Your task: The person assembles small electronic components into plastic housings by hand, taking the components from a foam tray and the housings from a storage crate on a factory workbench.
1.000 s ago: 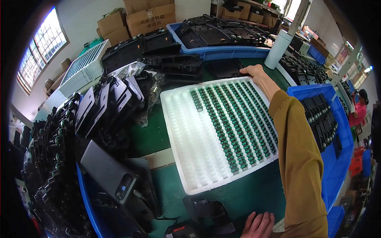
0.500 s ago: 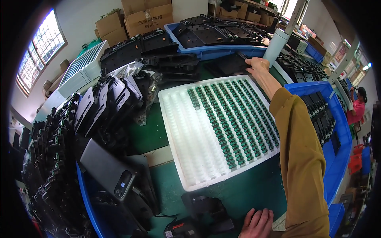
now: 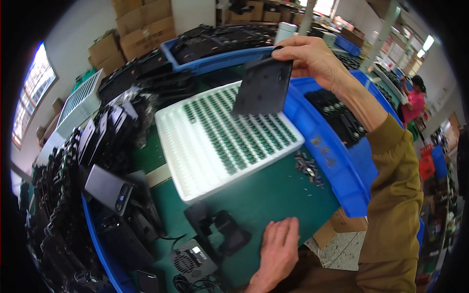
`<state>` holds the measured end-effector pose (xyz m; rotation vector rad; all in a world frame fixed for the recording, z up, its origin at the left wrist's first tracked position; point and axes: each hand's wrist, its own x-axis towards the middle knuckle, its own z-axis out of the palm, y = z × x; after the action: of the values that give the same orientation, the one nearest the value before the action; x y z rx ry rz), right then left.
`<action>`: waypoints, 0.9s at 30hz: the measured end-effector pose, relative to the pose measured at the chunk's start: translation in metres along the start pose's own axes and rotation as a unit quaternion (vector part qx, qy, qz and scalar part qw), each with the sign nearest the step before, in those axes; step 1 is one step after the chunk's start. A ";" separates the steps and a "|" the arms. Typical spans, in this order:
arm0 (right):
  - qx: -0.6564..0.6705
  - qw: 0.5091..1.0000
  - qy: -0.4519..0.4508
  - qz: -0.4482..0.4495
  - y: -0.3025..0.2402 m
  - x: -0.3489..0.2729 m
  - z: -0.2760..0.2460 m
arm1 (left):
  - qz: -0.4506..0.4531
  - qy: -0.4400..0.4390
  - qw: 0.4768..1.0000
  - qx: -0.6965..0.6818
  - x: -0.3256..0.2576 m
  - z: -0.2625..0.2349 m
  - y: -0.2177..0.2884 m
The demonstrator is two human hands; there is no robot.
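Observation:
My right hand (image 3: 312,56) pinches the top edge of a thin black plastic panel (image 3: 264,85), which hangs tilted in the air over the far right part of a white foam tray (image 3: 188,168). Rows of small green parts (image 3: 229,129) fill the tray's middle and right, while its left slots look bare. On the green work mat (image 3: 254,195), near the table's front edge, my left hand (image 3: 281,244) lies flat with its fingers stretched out, holding nothing. To its left stands a black, bracket-like plastic stand (image 3: 220,227), apart from the hand.
A blue bin (image 3: 332,151) with black parts stands at the right, beside small loose pieces (image 3: 309,168) on the mat. Another blue bin (image 3: 200,65) holds black panels at the back. A power bank (image 3: 107,188) and stacked black housings (image 3: 53,215) crowd the left. A co-worker (image 3: 415,100) is far right.
My right hand has lifted the black panel from beyond the tray and brought it nearer, over the tray. My left hand still rests by the front edge. The whole view has shifted.

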<state>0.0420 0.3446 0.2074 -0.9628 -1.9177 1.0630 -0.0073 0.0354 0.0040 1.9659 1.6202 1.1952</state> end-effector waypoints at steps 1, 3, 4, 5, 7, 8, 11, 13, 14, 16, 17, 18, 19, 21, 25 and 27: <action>-0.008 1.000 -0.018 0.003 -0.010 -0.018 -0.003 | -0.006 0.023 1.000 -0.003 -0.001 0.000 -0.001; -0.036 0.998 -0.040 0.019 -0.032 -0.056 -0.011 | -0.029 0.083 0.996 -0.027 -0.003 -0.003 0.006; -0.049 0.997 -0.048 0.033 -0.038 -0.072 -0.015 | -0.039 0.115 0.992 -0.029 -0.002 -0.005 0.008; -0.053 0.996 -0.060 0.046 -0.040 -0.086 -0.017 | -0.045 0.140 0.988 -0.048 -0.003 -0.005 0.008; -0.037 0.994 -0.078 0.072 -0.037 -0.115 -0.023 | -0.047 0.148 0.986 -0.057 -0.005 -0.006 0.009; -0.030 0.991 -0.087 0.093 -0.037 -0.128 -0.021 | -0.058 0.157 0.983 -0.076 -0.007 -0.006 0.008; 0.001 0.984 -0.097 0.149 -0.032 -0.156 -0.022 | -0.038 0.133 0.988 -0.065 -0.009 -0.009 0.021; 0.027 0.983 -0.111 0.146 -0.027 -0.168 -0.022 | -0.021 0.136 0.990 -0.024 -0.008 -0.012 0.036; 0.035 0.981 -0.119 0.150 -0.024 -0.173 -0.018 | -0.014 0.131 0.991 -0.021 -0.008 -0.013 0.044; 0.094 0.975 -0.136 0.149 -0.008 -0.181 -0.007 | -0.034 0.128 0.990 0.046 -0.009 -0.012 0.055; 0.092 0.975 -0.145 0.139 -0.006 -0.187 -0.007 | -0.050 0.146 0.987 0.040 -0.011 -0.008 0.051; 0.064 0.982 -0.147 0.098 -0.002 -0.192 -0.004 | -0.058 0.158 0.983 0.076 -0.011 -0.008 0.046; 0.042 0.983 -0.149 0.095 0.000 -0.193 0.001 | -0.030 0.172 0.979 0.108 -0.014 -0.007 0.036; 0.023 0.985 -0.147 0.093 0.005 -0.197 0.008 | 0.001 0.183 0.973 0.143 -0.023 -0.004 0.024; 0.130 0.976 -0.142 0.098 0.012 -0.208 0.009 | -0.090 0.197 0.976 0.016 -0.034 -0.006 0.028; 0.102 0.977 -0.167 0.088 0.013 -0.217 0.003 | -0.125 0.224 0.960 -0.108 -0.034 -0.005 0.034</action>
<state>0.1414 0.1620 0.1440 -0.8935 -1.9602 1.5773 0.0111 -0.0075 0.0175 1.3722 1.7854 1.7121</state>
